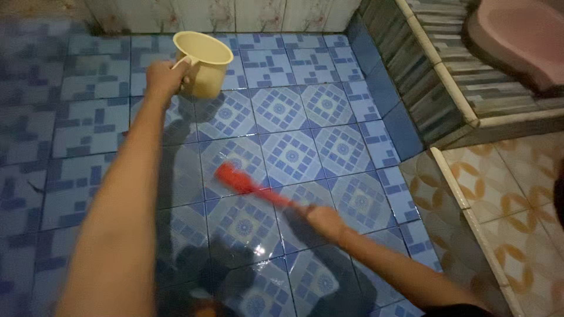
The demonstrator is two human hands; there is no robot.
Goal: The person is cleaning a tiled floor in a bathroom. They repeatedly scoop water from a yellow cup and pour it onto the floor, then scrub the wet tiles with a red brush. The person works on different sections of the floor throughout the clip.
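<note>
My left hand is stretched out over the floor and grips the handle of a cream plastic dipper, held upright with its mouth facing up. Lower down, my right hand holds the handle of a red scrub brush. The brush head is blurred and rests on or just above the wet blue patterned floor tiles, about in the middle of the floor.
A blue-tiled step rises on the right, topped by grey striped tiles and a pink squat toilet. Orange patterned tiles lie at right behind a low cream curb. A pale wall runs along the far edge.
</note>
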